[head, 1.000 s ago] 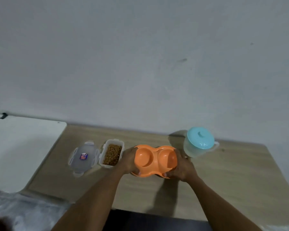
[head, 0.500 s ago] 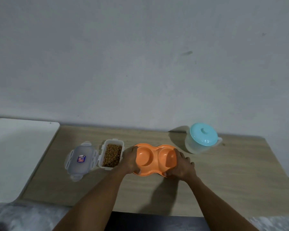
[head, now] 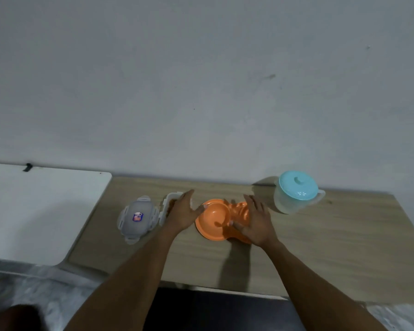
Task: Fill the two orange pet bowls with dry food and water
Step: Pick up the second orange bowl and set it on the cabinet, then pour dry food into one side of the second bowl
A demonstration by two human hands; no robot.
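The orange double pet bowl (head: 214, 219) lies flat on the wooden table (head: 332, 247); its left bowl shows, my right hand (head: 257, 222) hides most of the right bowl. Both bowls look empty. My left hand (head: 183, 211) hovers with straight fingers at the bowl's left edge, thumb near the rim, and hides most of the open white container of dry food (head: 169, 203). My right hand, fingers straight, is over the bowl's right side. A clear water jug with a light blue lid (head: 294, 191) stands at the back right.
The container's clear lid (head: 138, 217) lies left of the dry food container. A white tabletop (head: 34, 211) adjoins the wooden table on the left. A grey wall rises right behind the table. The table's front edge runs below my forearms.
Both hands have let go of the orange double bowl and opened. The bowl now lies on the table. My left hand has moved left over the dry food container.
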